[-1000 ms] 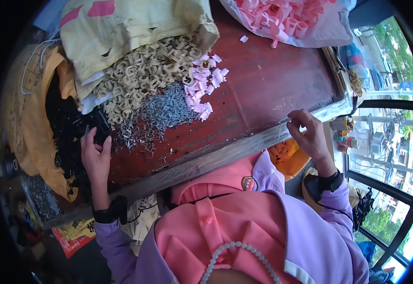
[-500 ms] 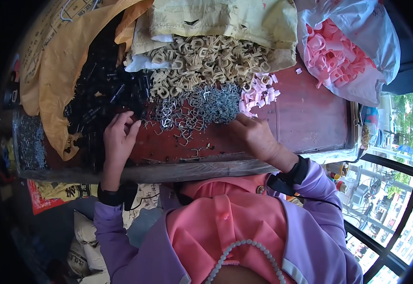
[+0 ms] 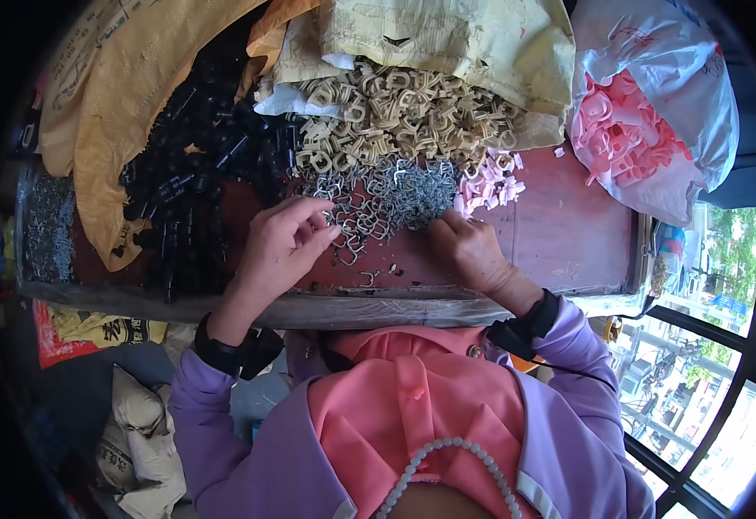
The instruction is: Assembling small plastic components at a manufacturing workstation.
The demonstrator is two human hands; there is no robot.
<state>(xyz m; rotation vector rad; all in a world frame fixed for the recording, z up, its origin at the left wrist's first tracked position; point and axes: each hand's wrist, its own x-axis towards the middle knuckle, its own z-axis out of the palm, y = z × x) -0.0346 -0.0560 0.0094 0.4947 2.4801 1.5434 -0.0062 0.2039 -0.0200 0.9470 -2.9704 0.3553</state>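
Note:
My left hand (image 3: pixel 283 251) is over the table beside loose bent metal wire clips (image 3: pixel 365 212). Its thumb and index finger are apart, with nothing visible between them. To its right, my right hand (image 3: pixel 479 257) is closed, fingertips pinched together at the near edge of a heap of small grey metal pieces (image 3: pixel 418 195). Anything in that pinch is too small or hidden to make out. Small pale pink plastic pieces (image 3: pixel 492 186) lie just beyond the right hand. Cream plastic buckle-like loops (image 3: pixel 404 117) are piled behind the metal.
Black plastic parts (image 3: pixel 179 186) spread over the left of the red table (image 3: pixel 559 225), by an orange woven sack (image 3: pixel 101 156). A yellowed sack (image 3: pixel 456 35) lies behind the cream loops. At far right, a white plastic bag (image 3: pixel 698 112) holds pink plastic parts (image 3: pixel 624 130). The table's front edge (image 3: pixel 378 310) is worn.
My left hand has moved right, from beside the black parts to the wire clips. My right hand stays closed near the grey metal heap. The whole view has shifted slightly.

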